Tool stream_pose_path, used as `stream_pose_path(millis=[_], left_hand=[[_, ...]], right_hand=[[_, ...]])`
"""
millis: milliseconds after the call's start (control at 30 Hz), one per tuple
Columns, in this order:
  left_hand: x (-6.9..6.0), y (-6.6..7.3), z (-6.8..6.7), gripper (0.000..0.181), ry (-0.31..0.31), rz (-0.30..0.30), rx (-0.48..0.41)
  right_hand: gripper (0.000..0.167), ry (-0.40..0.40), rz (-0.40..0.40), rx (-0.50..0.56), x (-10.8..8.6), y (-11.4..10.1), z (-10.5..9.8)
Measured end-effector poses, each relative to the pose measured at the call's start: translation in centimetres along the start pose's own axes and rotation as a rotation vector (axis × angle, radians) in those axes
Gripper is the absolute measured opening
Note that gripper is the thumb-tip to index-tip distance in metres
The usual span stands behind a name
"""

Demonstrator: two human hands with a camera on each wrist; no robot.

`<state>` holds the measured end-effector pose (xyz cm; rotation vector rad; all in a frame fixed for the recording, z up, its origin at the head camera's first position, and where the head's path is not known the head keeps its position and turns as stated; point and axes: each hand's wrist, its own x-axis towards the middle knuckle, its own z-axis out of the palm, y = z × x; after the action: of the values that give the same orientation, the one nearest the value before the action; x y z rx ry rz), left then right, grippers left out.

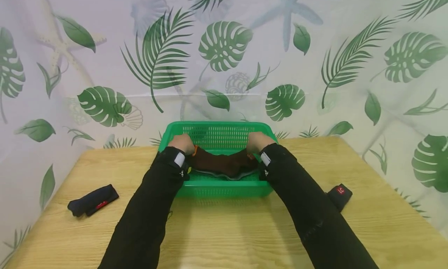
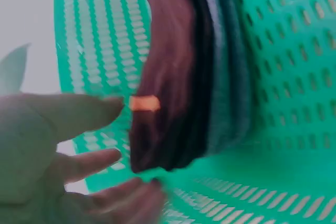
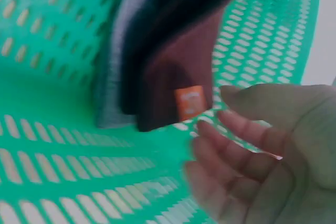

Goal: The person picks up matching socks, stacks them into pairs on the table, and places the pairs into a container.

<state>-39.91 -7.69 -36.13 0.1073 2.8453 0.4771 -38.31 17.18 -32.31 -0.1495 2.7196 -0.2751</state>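
A dark brown sock-like cloth [image 1: 218, 163] with orange tags lies across the green basket [image 1: 224, 190], over grey and dark cloth. At its left end is my left hand [image 1: 182, 143]; in the left wrist view the left hand [image 2: 89, 156] has its fingers extended beside the orange mark, not curled round the cloth. My right hand [image 1: 258, 141] is at the other end; the right wrist view has the right hand [image 3: 257, 150] with fingers apart and relaxed next to the orange tag [image 3: 190, 103].
A folded dark cloth with a red label [image 1: 93, 200] lies on the wooden table [image 1: 224, 234] at the left. Another dark cloth with a red label [image 1: 340, 195] lies at the right, partly behind the right sleeve. A leaf-patterned sheet hangs behind the table.
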Motion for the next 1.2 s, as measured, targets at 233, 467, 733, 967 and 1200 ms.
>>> stream_pose_path(millis=[233,467,733,967,1200], left_hand=[[-3.9,1.4,-1.3,0.025,-0.208,0.192,-0.08],[-4.4,1.7,-1.3,0.038,-0.412,0.076,-0.019],[-5.2,1.6,-1.8,0.049,-0.476,0.087,0.065],[-5.0,1.3,-1.6,0.05,-0.548,0.119,0.001],[-6.1,1.2,-4.8,0.047,-0.257,0.309,-0.188]], right_hand=[[0.021,-0.24,-0.261,0.207,-0.7,-1.6,0.0],[0.036,-0.476,-0.173,0.148,0.0,-0.8,1.4],[0.048,-0.469,-0.109,0.135,-0.4,-1.3,1.6],[0.056,-0.517,-0.077,0.12,-0.1,-1.2,1.9],[0.053,-0.348,-0.248,0.103,-3.2,-2.2,-2.5]])
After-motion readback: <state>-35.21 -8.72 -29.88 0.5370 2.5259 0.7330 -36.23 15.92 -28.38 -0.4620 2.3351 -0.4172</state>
